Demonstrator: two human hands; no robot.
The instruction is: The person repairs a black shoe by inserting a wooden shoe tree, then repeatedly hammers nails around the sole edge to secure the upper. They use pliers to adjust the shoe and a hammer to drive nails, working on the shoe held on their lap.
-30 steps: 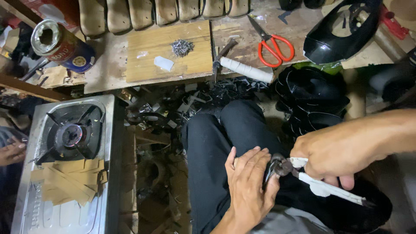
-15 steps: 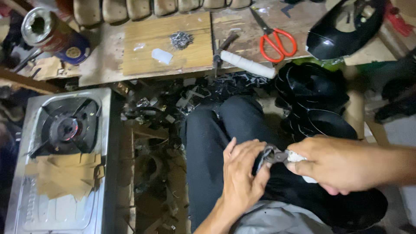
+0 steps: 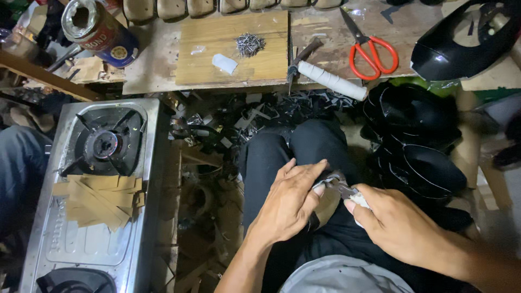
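Where the low wooden table (image 3: 163, 81) runs across the top of the view, its worn top carries a pale board (image 3: 233, 49) with a small heap of nails (image 3: 249, 44) and a white scrap (image 3: 224, 63) on it. Right of the board lie a tool with a white-wrapped handle (image 3: 331, 80) and red-handled scissors (image 3: 372, 51); a black shoe upper (image 3: 461, 49) sits at the far right. An open tin can (image 3: 97, 32) lies tilted at the table's left end; what is inside it cannot be told. Below, dark offcuts litter the floor (image 3: 228, 119), a steel gas stove (image 3: 92, 190) stands at left with tan strips (image 3: 100, 198) stacked on it, and black shoe pieces (image 3: 418, 141) pile up at right.

Over the lap, the left hand (image 3: 287, 203) curls around a dark piece (image 3: 323, 203), fingers pressed on it. The right hand (image 3: 393, 225) is closed around pliers (image 3: 342, 188), whose tip meets that piece just beside the left fingertips.
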